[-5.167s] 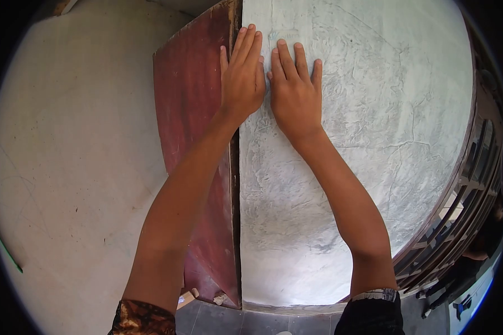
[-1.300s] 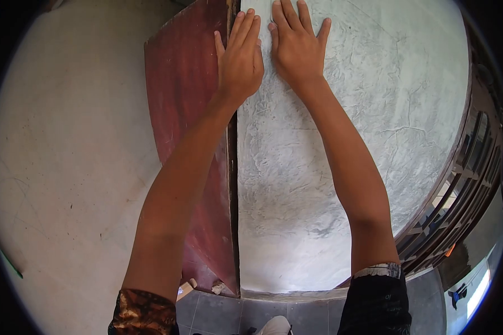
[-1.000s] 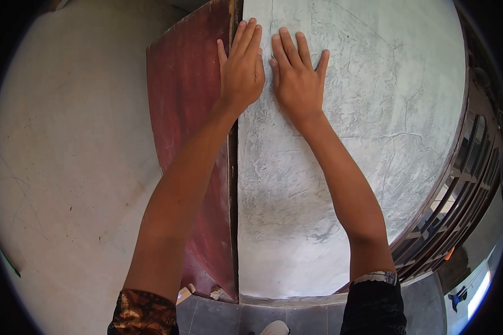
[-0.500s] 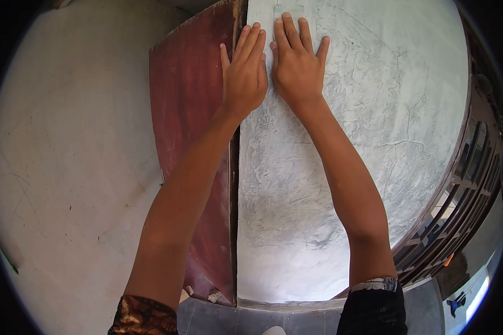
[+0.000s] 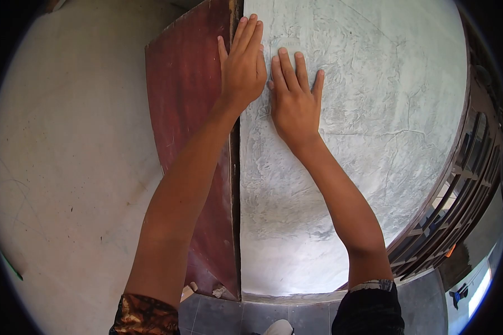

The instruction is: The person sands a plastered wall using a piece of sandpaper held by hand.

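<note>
The grey wall (image 5: 363, 167), rough and cracked, stands right of the flat reddish panel (image 5: 184, 95). The left hand (image 5: 243, 72), empty, overlaps the panel's edge; the right hand (image 5: 296, 106), fingers slightly spread, lies against the wall.

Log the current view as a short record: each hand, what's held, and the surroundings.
Left hand: open, over the seam between red panel and textured wall
Right hand: open, palm side toward the textured wall
Held: nothing visible
Far left: smooth pale surface
Far right: brown slatted frame
Bottom: grey tiled floor
</note>
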A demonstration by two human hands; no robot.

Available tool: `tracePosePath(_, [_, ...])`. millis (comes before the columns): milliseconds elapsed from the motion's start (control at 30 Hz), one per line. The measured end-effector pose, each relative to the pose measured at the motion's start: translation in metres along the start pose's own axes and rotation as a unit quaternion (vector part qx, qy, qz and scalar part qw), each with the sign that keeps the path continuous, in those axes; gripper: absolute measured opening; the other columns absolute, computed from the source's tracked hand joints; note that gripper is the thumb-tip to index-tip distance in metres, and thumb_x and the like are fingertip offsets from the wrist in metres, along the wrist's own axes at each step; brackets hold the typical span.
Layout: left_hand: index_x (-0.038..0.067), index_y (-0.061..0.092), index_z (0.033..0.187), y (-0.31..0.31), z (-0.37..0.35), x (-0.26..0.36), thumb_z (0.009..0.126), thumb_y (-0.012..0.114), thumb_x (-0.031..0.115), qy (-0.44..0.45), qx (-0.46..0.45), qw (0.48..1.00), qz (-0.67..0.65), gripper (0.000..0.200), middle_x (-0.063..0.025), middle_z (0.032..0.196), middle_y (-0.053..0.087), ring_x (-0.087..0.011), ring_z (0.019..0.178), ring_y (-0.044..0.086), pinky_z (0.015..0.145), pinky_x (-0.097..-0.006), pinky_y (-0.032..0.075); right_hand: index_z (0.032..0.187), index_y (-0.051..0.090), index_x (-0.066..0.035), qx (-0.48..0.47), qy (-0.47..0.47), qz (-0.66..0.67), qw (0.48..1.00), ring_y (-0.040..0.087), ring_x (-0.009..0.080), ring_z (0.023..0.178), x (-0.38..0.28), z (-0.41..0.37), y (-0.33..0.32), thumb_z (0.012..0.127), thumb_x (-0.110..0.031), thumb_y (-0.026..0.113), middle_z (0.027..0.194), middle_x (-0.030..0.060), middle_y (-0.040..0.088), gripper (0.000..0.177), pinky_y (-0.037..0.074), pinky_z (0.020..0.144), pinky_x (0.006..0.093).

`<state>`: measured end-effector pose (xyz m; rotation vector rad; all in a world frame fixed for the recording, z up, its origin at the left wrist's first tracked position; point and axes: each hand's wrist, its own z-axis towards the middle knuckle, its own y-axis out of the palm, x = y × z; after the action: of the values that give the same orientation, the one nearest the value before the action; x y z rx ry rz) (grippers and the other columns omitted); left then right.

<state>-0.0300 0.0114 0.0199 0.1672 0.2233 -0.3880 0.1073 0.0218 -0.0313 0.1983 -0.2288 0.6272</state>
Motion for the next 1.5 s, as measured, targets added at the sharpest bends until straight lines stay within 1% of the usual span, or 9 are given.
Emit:
tracePosePath(100, [0.002, 0.046, 0.154, 0.0, -0.001, -0.001, 0.103, 0.042, 0.008, -0.004, 0.007, 1.0, 0.005, 0.051, -0.0103, 0.165, 0.04, -0.0287, 0.156, 0.029, 0.12, -0.0701, 0.015, 0.144, 0.058, -0.007, -0.015, -0.027, 0.0, 1.0, 0.044, 0.032, 0.146, 0.011, 0.026, 0.005, 0.101, -0.02, 0.057, 0.154, 0.0071, 0.053, 0.045, 0.029, 0.114, 0.0707])
tracePosePath(200, [0.004, 0.046, 0.154, 0.0, 0.002, 0.001, 0.104, 0.041, 0.008, -0.006, 0.005, 1.0, -0.005, 0.05, -0.0104, 0.164, 0.041, -0.0297, 0.156, 0.03, 0.12, -0.069, 0.015, 0.144, 0.058, -0.006, 0.059, -0.015, -0.009, 0.998, 0.043, 0.0309, 0.147, 0.021, 0.082, 0.02, 0.101, -0.019, 0.058, 0.154, 0.0062, 0.052, 0.045, 0.028, 0.115, 0.0705])
tracePosePath(400, [0.004, 0.047, 0.154, 0.0, -0.002, 0.001, 0.104, 0.041, 0.008, -0.006, 0.01, 1.0, -0.012, 0.05, -0.0104, 0.164, 0.041, -0.0292, 0.156, 0.03, 0.12, -0.0688, 0.015, 0.145, 0.057, -0.007, -0.024, -0.018, 0.002, 1.0, 0.04, 0.0299, 0.15, 0.008, -0.004, -0.001, 0.102, -0.021, 0.058, 0.158, 0.0059, 0.049, 0.045, 0.027, 0.115, 0.0713])
tracePosePath(600, [0.004, 0.047, 0.153, -0.001, 0.001, 0.001, 0.104, 0.041, 0.008, -0.001, 0.006, 1.0, 0.003, 0.05, -0.0101, 0.164, 0.041, -0.029, 0.156, 0.03, 0.12, -0.0691, 0.015, 0.144, 0.056, -0.008, 0.059, -0.02, -0.02, 0.998, 0.044, 0.0341, 0.146, 0.023, 0.082, 0.019, 0.105, -0.02, 0.053, 0.155, 0.0079, 0.052, 0.041, 0.031, 0.112, 0.0722])
tracePosePath(767, [0.002, 0.049, 0.151, 0.002, -0.001, -0.001, 0.102, 0.046, 0.009, 0.008, 0.019, 1.0, 0.017, 0.05, -0.0095, 0.164, 0.041, -0.0272, 0.155, 0.031, 0.12, -0.0717, 0.016, 0.142, 0.06, -0.006, -0.038, -0.021, 0.007, 0.999, 0.041, 0.0308, 0.149, -0.004, -0.013, -0.01, 0.102, -0.019, 0.057, 0.154, 0.0072, 0.053, 0.042, 0.028, 0.116, 0.0707])
tracePosePath(933, [0.001, 0.048, 0.151, -0.001, 0.0, 0.001, 0.102, 0.045, 0.009, -0.002, 0.009, 1.0, 0.016, 0.05, -0.0093, 0.164, 0.041, -0.0275, 0.155, 0.032, 0.119, -0.0722, 0.015, 0.143, 0.058, -0.008, 0.053, -0.022, -0.028, 0.998, 0.044, 0.0319, 0.146, 0.024, 0.074, 0.019, 0.105, -0.023, 0.052, 0.154, 0.0061, 0.053, 0.041, 0.031, 0.112, 0.0723])
tracePosePath(1167, [0.001, 0.048, 0.151, -0.002, 0.001, 0.001, 0.102, 0.045, 0.008, 0.0, 0.013, 1.0, 0.027, 0.05, -0.0101, 0.164, 0.041, -0.0277, 0.155, 0.032, 0.119, -0.0721, 0.016, 0.137, 0.063, -0.003, -0.03, -0.041, -0.006, 0.999, 0.044, 0.0323, 0.145, 0.006, -0.005, -0.013, 0.101, -0.021, 0.059, 0.151, 0.0086, 0.055, 0.04, 0.031, 0.111, 0.0723])
tracePosePath(1367, [0.005, 0.046, 0.155, -0.001, 0.001, 0.0, 0.105, 0.041, 0.01, 0.0, 0.003, 1.0, 0.021, 0.05, -0.0088, 0.165, 0.04, -0.0273, 0.156, 0.03, 0.121, -0.0678, 0.014, 0.143, 0.057, -0.004, 0.014, -0.027, -0.033, 0.999, 0.044, 0.0337, 0.146, 0.021, 0.078, 0.014, 0.105, -0.02, 0.053, 0.155, 0.0095, 0.052, 0.041, 0.03, 0.112, 0.0736])
tracePosePath(1500, [0.001, 0.049, 0.151, 0.0, -0.001, 0.0, 0.102, 0.046, 0.009, 0.003, 0.012, 1.0, 0.026, 0.05, -0.0103, 0.163, 0.042, -0.0278, 0.154, 0.033, 0.119, -0.0714, 0.019, 0.135, 0.064, -0.003, -0.014, -0.03, 0.0, 0.999, 0.043, 0.032, 0.147, 0.008, 0.006, -0.007, 0.102, -0.019, 0.056, 0.152, 0.009, 0.055, 0.038, 0.031, 0.111, 0.0745])
